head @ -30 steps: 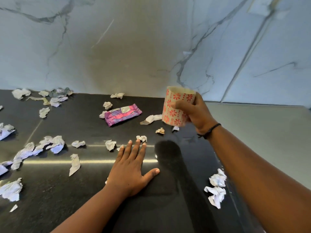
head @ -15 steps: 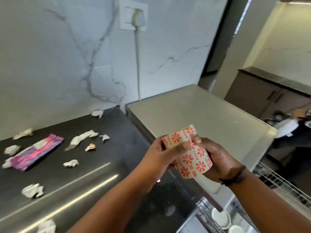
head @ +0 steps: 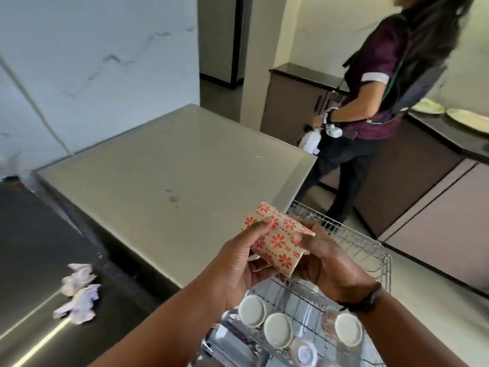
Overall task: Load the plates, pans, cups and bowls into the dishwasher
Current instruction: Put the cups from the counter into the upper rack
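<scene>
Cup swung from worktop to over the rack. Left hand and right hand both grip it. Next: invert, seat beside upturned cups.

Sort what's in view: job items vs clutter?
Job: patterned cup held by left hand and right hand; wire rack; upturned cups in it.
Clutter: crumpled paper on black counter; plates behind.
</scene>
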